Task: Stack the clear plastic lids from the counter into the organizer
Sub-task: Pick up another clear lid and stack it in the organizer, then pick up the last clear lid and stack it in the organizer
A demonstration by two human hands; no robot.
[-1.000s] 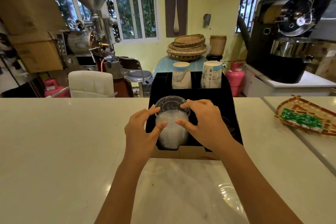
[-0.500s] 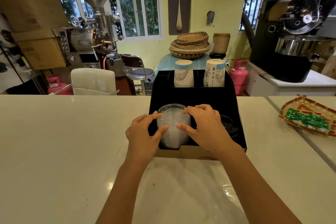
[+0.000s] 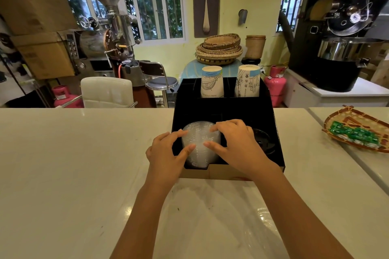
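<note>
1. Stack of clear plastic lids (image 3: pixel 200 143) sits in front-left compartment of black organizer (image 3: pixel 275 132), lying tilted w/ the top leaning away from the camera.
2. Left hand (image 3: pixel 166 153) on left side of stack; thumb and fingers (image 3: pixel 183 132) curled against the lids, pressing it from the left.
3. Right hand (image 3: pixel 235 145) on right side; thumb and fingertips touch the lids' top and front, palm over the divider area. Both hands grip the stack between them.
4. Front-right compartment holds dark round lids (image 3: pixel 263 141), partly hidden by right hand.
5. Rear compartments: two upside-down paper cup stacks (image 3: pixel 212 82), side by side, upright.
6. Organizer stands on pale bench (image 3: pixel 73 164), front edge showing brown cardboard (image 3: pixel 221 173).
7. Near edge of bench, btw the forearms: clear plastic wrap or bag (image 3: pixel 242 216), hard to make out.
8. Far right of bench: woven tray (image 3: pixel 336 120) w/ green packets (image 3: pixel 355 133), well apart from organizer.
</note>
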